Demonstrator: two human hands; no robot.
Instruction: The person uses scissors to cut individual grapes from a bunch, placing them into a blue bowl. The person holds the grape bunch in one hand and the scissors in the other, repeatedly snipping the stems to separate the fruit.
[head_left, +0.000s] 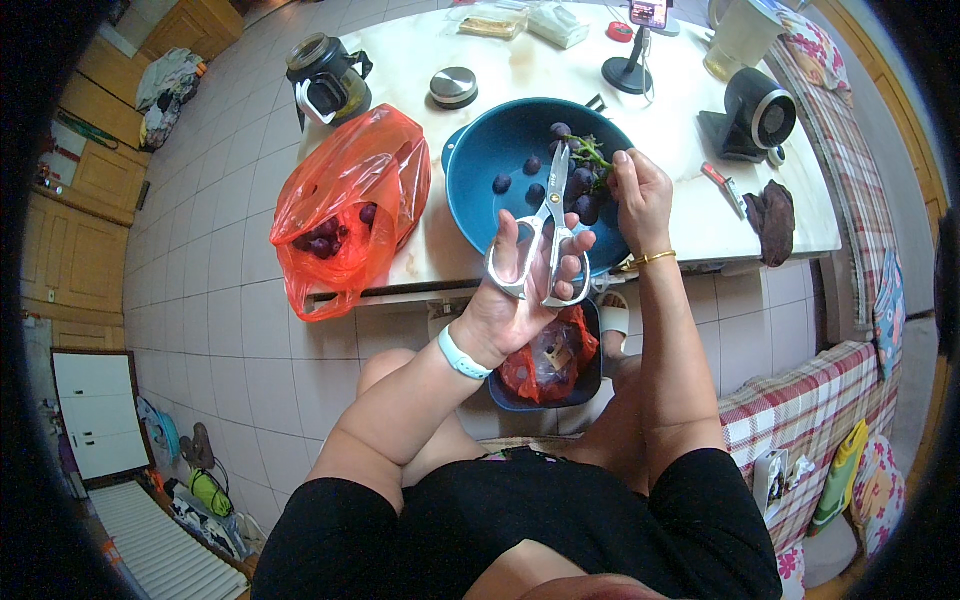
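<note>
A pair of metal scissors lies across my upturned left hand, with thumb and fingers at its handle loops. The blades point away from me over a blue basin, their tips close beside a green grape stem. My right hand pinches that stem at the basin's right side. Dark purple grapes hang from it, some partly hidden by the scissors and my hand. Several loose grapes lie in the basin. Left of it, an open red plastic bag holds more grapes.
A glass jug, a round metal lid, a phone stand, a small black fan, a red-handled knife and a dark cloth are on the marble-look table. Below its edge is a bin with a red bag.
</note>
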